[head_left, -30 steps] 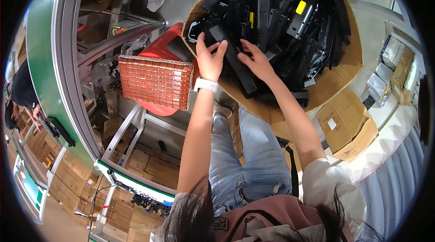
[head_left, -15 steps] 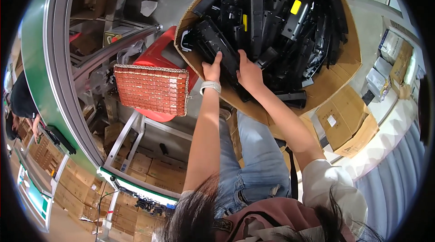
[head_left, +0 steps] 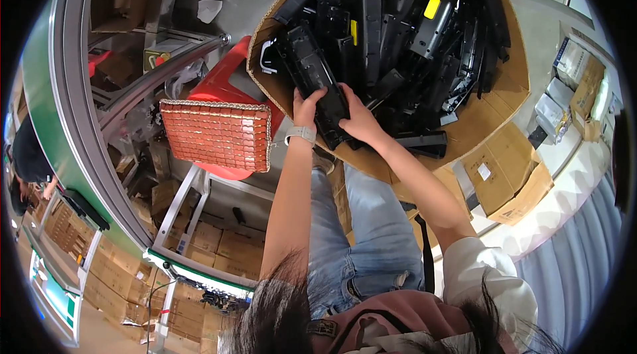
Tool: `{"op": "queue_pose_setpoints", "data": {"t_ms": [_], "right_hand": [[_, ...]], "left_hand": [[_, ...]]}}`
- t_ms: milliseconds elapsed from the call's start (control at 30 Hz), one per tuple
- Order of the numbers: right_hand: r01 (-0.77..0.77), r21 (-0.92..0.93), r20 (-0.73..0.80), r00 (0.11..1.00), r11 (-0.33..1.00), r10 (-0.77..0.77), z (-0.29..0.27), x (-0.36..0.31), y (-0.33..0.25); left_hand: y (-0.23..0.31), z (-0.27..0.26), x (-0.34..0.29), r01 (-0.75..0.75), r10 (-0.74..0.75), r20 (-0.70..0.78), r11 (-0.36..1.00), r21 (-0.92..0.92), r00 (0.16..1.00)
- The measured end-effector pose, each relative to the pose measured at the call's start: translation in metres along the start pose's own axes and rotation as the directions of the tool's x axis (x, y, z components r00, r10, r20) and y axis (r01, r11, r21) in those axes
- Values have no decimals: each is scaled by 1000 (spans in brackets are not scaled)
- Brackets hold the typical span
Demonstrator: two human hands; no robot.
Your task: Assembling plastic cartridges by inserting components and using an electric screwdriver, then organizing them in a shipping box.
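A large open cardboard box (head_left: 494,118) in front of me holds a jumble of black toner cartridges (head_left: 371,29), some with yellow patches. At its near left side I grip one long black toner cartridge (head_left: 310,62) that lies aslant over the others. My left hand (head_left: 306,110) is closed on its left edge, thumb on top. Round its right edge near the lower end, my right hand (head_left: 360,117) is closed too. The fingers under the cartridge are hidden.
Left of the box stands a red stool (head_left: 232,65) with a woven reddish mat (head_left: 219,134) on it. A metal-framed green workbench (head_left: 56,95) runs along the left. Flattened cardboard (head_left: 507,171) lies at the right. Another person's hand (head_left: 50,187) shows at far left.
Both hands have come down slightly toward me, the left also leftward, with the toner cartridge between them. The cartridge's lower end has shifted nearer to the box's front edge.
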State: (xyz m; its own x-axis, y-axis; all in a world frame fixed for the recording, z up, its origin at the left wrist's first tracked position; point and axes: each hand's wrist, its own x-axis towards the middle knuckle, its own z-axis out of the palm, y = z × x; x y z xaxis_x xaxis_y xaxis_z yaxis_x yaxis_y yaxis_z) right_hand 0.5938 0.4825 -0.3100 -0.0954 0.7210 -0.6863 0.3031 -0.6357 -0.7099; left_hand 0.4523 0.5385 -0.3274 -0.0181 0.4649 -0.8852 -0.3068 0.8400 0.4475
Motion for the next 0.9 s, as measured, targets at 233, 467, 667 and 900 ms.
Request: {"op": "queue_pose_setpoints", "data": {"t_ms": [233, 467, 667, 900], "right_hand": [[-70, -94, 66, 995, 993, 77, -18, -36, -61], [27, -350, -500, 840, 936, -211, -80, 12, -55], [-218, -343, -659, 749, 914, -69, -55, 52, -44], [-240, -389, -534, 845, 889, -5, -50, 25, -24]], "left_hand": [[13, -15, -23, -9, 6, 106, 999, 34, 994], [15, -21, -29, 38, -41, 160, 999, 18, 986], [16, -6, -34, -44, 19, 191, 990, 132, 981], [20, 6, -45, -145, 66, 328, 965, 221, 942]]}}
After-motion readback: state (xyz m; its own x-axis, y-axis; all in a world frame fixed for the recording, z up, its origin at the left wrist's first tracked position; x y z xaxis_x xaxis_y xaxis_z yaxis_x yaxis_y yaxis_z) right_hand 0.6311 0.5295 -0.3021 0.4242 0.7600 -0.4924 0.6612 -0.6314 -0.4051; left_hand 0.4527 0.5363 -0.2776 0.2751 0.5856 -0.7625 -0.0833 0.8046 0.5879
